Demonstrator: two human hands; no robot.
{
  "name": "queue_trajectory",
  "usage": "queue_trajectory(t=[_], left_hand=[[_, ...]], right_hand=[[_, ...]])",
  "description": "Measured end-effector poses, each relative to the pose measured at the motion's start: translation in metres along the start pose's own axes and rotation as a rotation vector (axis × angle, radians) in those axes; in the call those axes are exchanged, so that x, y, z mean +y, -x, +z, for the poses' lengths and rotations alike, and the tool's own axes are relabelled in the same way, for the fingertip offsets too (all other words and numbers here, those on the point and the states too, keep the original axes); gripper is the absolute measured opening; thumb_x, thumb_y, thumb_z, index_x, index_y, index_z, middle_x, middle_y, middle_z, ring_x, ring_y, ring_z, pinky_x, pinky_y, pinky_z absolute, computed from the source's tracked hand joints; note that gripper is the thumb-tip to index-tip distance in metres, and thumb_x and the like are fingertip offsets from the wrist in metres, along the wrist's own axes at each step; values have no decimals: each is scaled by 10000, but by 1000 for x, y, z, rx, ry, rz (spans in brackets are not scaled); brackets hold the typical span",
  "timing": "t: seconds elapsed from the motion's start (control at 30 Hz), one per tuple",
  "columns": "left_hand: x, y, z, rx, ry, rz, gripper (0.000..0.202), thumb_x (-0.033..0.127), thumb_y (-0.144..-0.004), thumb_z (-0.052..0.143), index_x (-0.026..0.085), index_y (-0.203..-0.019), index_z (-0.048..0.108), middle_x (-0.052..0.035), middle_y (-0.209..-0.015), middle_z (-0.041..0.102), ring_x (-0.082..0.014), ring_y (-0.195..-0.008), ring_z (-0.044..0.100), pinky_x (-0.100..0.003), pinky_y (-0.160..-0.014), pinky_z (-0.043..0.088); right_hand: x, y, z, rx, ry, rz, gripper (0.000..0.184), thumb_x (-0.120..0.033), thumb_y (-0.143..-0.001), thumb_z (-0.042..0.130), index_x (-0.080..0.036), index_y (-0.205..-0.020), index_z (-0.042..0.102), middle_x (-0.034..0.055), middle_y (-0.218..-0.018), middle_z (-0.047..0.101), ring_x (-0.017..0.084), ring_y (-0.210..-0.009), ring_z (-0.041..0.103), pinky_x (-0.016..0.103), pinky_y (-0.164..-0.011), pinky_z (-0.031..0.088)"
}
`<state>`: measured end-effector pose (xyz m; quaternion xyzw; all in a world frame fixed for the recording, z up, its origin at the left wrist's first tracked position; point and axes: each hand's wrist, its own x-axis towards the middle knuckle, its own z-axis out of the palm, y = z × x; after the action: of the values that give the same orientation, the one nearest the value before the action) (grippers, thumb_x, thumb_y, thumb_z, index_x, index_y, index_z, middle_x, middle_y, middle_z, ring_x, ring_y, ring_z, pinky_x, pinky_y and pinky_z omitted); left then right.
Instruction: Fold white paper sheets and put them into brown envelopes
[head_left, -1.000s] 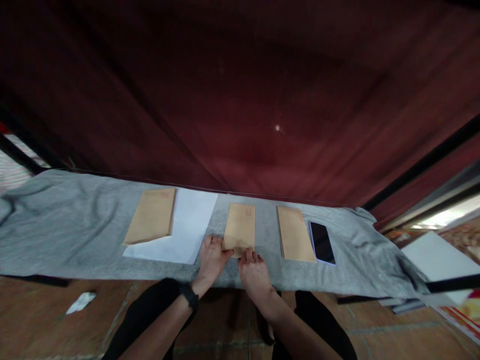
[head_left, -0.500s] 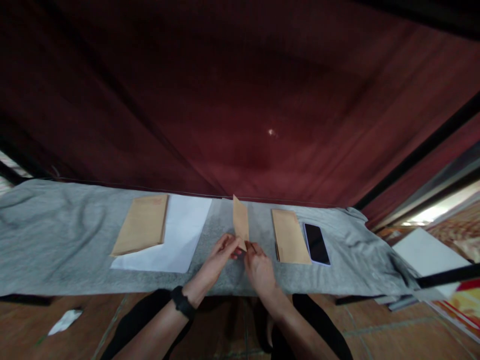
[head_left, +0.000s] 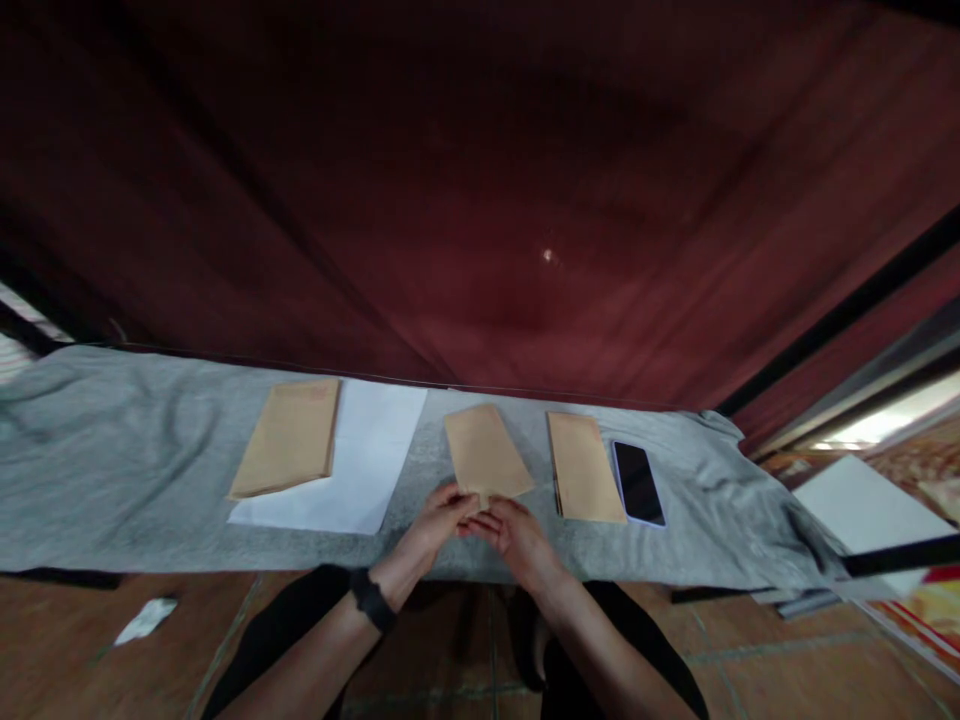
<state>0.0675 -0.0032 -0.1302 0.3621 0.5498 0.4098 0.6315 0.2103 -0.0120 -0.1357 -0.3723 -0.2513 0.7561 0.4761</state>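
A brown envelope point(head_left: 486, 453) lies tilted on the grey cloth point(head_left: 135, 450) in the middle. My left hand point(head_left: 439, 515) and my right hand point(head_left: 510, 525) meet at its near end, and the fingers of both pinch that edge. A black band sits on my left wrist. A stack of brown envelopes point(head_left: 289, 435) rests at the left, partly over a white sheet point(head_left: 367, 455). Another brown envelope pile point(head_left: 583, 465) lies to the right, beside a black phone point(head_left: 639, 483).
A dark red curtain point(head_left: 480, 200) hangs behind the cloth-covered surface. A crumpled white scrap point(head_left: 142, 620) lies on the brown tiled floor at lower left. White paper point(head_left: 862, 505) and a black bar point(head_left: 900, 552) sit at the far right.
The middle envelope lay flat, was lifted on edge and turned over, and now lies flat again, tilted leftward. Both hands stayed at its near end.
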Motion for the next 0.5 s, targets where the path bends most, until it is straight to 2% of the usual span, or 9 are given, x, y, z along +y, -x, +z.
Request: queue_trajectory(t=[0.07,0.17,0.27,0.33,0.43,0.5], left_hand=[[2,-2,-12,-39,-57,-31,545,563,-588,828,154,-923,694,-51,-810,734,-174,-692,672,-274,-608,499],[5,-4,-31,-89,-140,-91,501,567,-602,816,151,-844,676,-23,-667,695,-142,-586,630,-245,-548,457],[9,-5,-46,-126,-223,-147,459,551,-601,814,167,-780,637,12,-583,651,-125,-509,593,-236,-509,435],[10,-6,-51,-166,-280,-173,426,526,-617,806,175,-768,620,17,-579,649,-122,-486,586,-235,-498,433],[8,-9,-51,-165,-353,-207,396,497,-636,794,175,-760,600,14,-551,635,-125,-465,583,-228,-481,420],[5,-10,-48,-126,-371,-211,399,507,-651,781,176,-761,586,16,-530,620,-128,-449,577,-225,-470,407]], right_hand=[[-6,3,-5,-61,67,90,326,-384,-665,837,-142,-844,714,96,-915,775,213,-856,730,351,-842,577],[-19,10,-10,-121,235,214,357,-435,-725,773,-122,-893,738,131,-954,776,204,-803,729,336,-772,578],[-31,14,-11,-191,387,257,405,-480,-762,733,-117,-941,751,140,-987,769,186,-758,710,310,-711,568],[-34,12,-12,-203,459,161,407,-505,-791,700,-130,-938,753,125,-991,763,181,-763,693,303,-704,560],[-33,3,-17,-56,656,-149,365,-512,-838,633,-180,-936,750,77,-965,758,182,-812,669,306,-742,542],[-29,-4,-24,21,846,-295,307,-468,-870,594,-210,-939,745,52,-947,756,185,-850,664,315,-784,529]])
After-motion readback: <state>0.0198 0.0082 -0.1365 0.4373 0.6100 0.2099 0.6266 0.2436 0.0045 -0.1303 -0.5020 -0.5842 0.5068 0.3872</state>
